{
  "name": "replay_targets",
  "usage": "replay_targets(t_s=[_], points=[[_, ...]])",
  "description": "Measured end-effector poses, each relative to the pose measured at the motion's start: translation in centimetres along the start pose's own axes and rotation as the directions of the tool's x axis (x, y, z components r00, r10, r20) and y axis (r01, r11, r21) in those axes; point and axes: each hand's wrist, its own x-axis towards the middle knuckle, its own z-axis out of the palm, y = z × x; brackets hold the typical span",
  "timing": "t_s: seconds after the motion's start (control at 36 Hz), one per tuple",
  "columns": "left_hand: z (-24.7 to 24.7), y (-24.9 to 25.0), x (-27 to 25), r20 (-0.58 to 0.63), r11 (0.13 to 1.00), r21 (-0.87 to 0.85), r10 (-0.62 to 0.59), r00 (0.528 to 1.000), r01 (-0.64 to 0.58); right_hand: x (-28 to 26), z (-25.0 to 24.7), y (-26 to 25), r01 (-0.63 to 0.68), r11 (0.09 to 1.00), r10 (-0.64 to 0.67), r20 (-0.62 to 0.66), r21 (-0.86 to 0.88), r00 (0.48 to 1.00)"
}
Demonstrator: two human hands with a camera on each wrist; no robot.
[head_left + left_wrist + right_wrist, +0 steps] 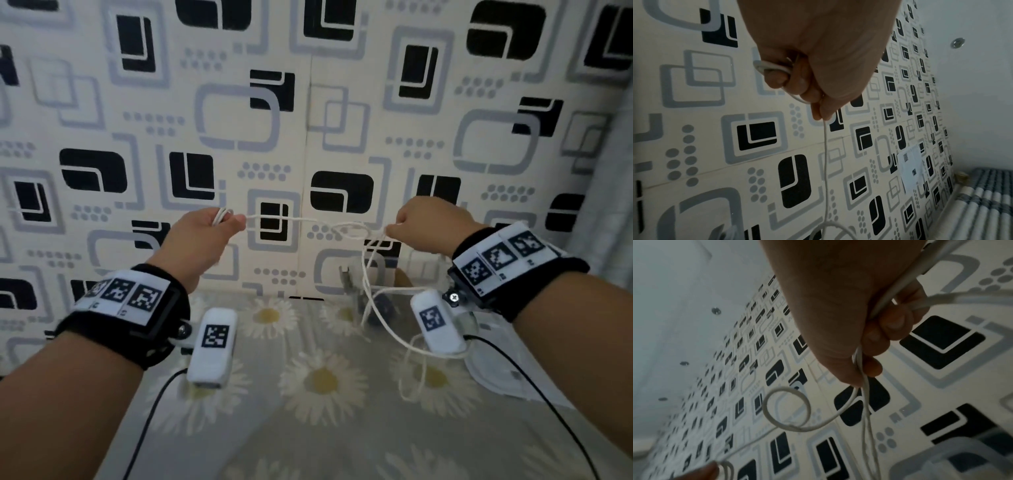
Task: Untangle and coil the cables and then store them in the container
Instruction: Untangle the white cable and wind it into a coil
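Observation:
A thin white cable [301, 221] stretches in the air between both hands. My left hand [219, 222] grips a small bundle of coiled turns [772, 67], with the strand leaving between thumb and finger [825, 146]. My right hand [407, 228] pinches the cable [861, 369] where a small loop [787, 408] forms beside it. From there more strands [373, 301] hang down in loose loops to the table. A clear plastic container [394, 274] stands against the wall below the right hand, partly hidden by the cable.
The table carries a daisy-print cloth [322, 380]. A white lid-like piece [496, 373] lies at the right under my right forearm. Black wires [150, 411] run from the wrist cameras. A patterned wall [308, 102] closes the back.

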Motion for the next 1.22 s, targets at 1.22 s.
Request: replay_targets(t_s=[1.22], points=[[1.6,-0.2,-1.3,-0.083,1.000,0.008,-0.010,0.996,0.010,-7.4,6.7,-5.6,-0.433,-0.228,-0.545,0.254,0.872,0.799]])
